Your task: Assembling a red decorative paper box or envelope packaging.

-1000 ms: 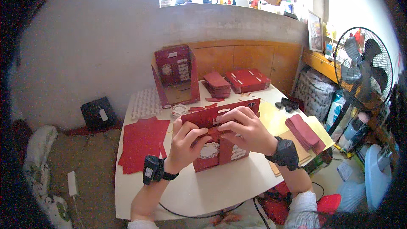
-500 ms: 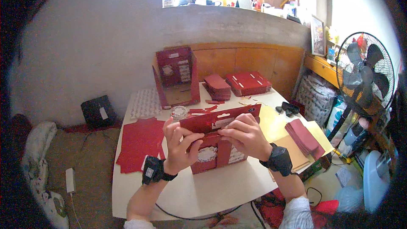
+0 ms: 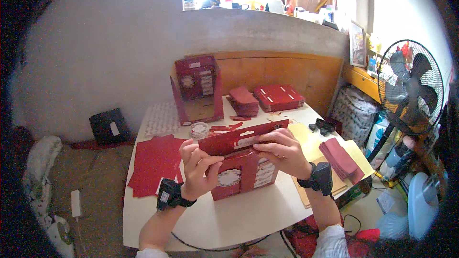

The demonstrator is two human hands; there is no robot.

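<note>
A dark red cardboard box [image 3: 247, 177] with pale printed panels stands upright on the white table [image 3: 239, 220]. Its raised back panel has a hang slot near the top edge. At the box's upper left, my left hand [image 3: 197, 174] pinches the edge below that panel between thumb and fingers. My right hand [image 3: 284, 153] grips the same edge farther right, its fingertips against the raised panel. Just what lies under the fingertips is partly hidden. Each wrist wears a black strapped device.
Flat red sheets [image 3: 153, 167] lie left of the box. Behind it are a larger open red box [image 3: 197, 105], red stacks [image 3: 279, 96], a roll of tape [image 3: 199, 129] and red scraps. Yellow sheets and folded maroon pieces [image 3: 340, 160] lie right. A fan [image 3: 410, 86] stands beyond the table.
My fingertips have spread apart along the box's top edge, the left going left and the right going right. The view has shifted slightly.
</note>
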